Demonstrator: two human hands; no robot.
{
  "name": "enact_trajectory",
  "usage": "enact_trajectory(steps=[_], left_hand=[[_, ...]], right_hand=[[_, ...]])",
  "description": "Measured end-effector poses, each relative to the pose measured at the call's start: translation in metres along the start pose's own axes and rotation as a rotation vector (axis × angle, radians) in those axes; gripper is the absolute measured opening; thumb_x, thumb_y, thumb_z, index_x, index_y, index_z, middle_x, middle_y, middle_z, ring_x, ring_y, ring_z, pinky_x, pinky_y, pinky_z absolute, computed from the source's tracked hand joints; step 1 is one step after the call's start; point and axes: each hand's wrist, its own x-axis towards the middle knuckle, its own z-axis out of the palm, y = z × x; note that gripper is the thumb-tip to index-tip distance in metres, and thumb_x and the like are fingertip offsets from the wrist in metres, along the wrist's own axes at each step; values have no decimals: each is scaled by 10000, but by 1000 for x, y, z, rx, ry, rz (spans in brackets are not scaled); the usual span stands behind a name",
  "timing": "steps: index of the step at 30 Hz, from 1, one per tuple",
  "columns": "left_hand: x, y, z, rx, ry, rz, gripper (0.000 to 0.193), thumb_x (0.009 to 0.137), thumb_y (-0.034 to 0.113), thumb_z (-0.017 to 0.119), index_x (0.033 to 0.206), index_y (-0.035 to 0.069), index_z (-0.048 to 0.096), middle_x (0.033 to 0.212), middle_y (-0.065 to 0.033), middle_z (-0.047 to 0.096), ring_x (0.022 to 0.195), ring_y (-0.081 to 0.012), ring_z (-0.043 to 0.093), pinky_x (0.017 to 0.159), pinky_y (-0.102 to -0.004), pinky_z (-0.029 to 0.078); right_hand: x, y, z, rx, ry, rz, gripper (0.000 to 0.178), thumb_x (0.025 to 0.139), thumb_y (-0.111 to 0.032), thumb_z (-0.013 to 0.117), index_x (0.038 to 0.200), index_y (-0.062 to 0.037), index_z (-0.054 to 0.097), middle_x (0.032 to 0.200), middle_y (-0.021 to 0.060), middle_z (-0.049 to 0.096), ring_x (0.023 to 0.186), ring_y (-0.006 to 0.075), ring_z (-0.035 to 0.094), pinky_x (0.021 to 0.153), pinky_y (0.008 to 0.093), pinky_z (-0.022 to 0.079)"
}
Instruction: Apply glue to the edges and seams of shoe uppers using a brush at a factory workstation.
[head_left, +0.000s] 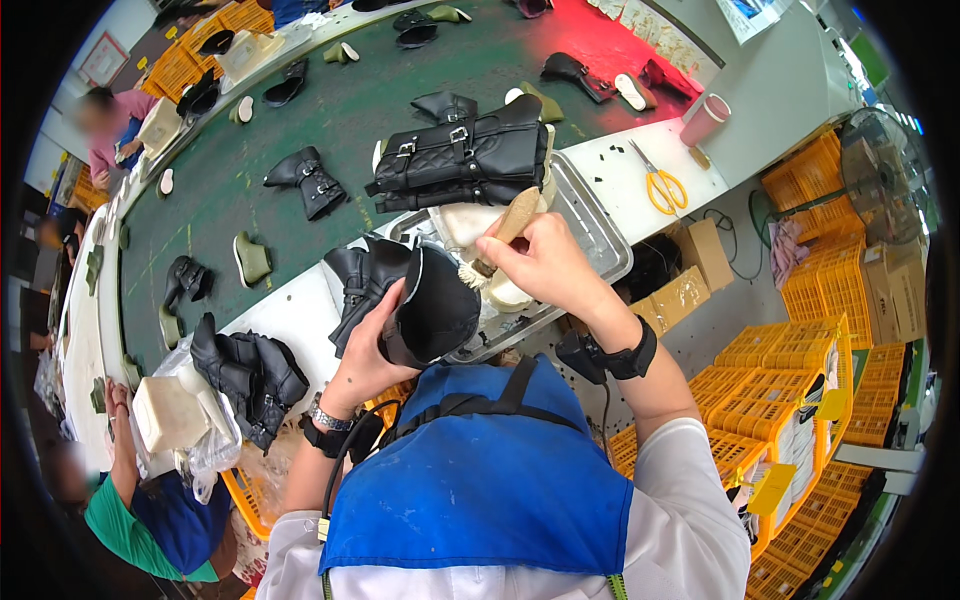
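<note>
My left hand (366, 352) grips a black boot upper (430, 305) from below, holding it over the near edge of a metal tray (600, 235). My right hand (540, 262) is closed on a wooden-handled brush (503, 232) whose pale bristles touch the boot's edge. Behind the brush, a black buckled boot (470, 152) lies across the tray on a cream-coloured block. Another black upper (362, 275) rests just left of the one I hold.
Yellow-handled scissors (660, 185) and a pink cup (705, 120) lie on the white bench at right. A green conveyor belt (300, 110) carries several black boots and shoe lasts. A pile of black boots (250, 375) sits at left. Yellow crates (800, 390) stack at right. Other people work at far left.
</note>
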Motion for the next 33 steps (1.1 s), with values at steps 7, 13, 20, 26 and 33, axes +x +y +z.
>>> enact_trajectory(steps=[7,13,20,26,33], left_hand=[[-3,-7,0,90,63,-3,952,595,36,799,1376,-17,257,1247,-140,505,1116,-182,513,964,-300,392],[-5,-4,0,31,91,-13,932,569,43,777,1362,-11,291,1239,-179,506,1140,-268,510,975,-328,381],[-5,6,1,40,-28,13,957,546,32,774,1370,4,288,1242,-182,500,1160,-270,494,984,-327,371],[-6,-6,0,136,84,71,949,542,55,776,1364,22,303,1174,-172,535,1056,-302,534,923,-336,410],[-2,-3,2,354,322,102,921,536,66,777,1337,-3,327,1022,-159,566,939,-322,543,836,-370,418]], right_hand=[[-12,9,15,370,99,63,187,791,-148,637,794,38,655,602,45,602,536,75,520,499,252,416],[-15,19,26,306,166,52,176,797,-136,639,812,38,657,620,38,608,543,67,517,500,246,415],[2,22,31,134,182,-42,181,811,-146,645,822,35,649,679,26,619,597,50,525,528,221,423],[-3,19,33,158,159,-132,159,794,-130,649,809,28,655,615,40,599,526,69,511,490,229,405],[-18,11,34,253,138,-76,154,794,-121,645,815,31,658,612,26,599,525,56,493,482,226,395]])
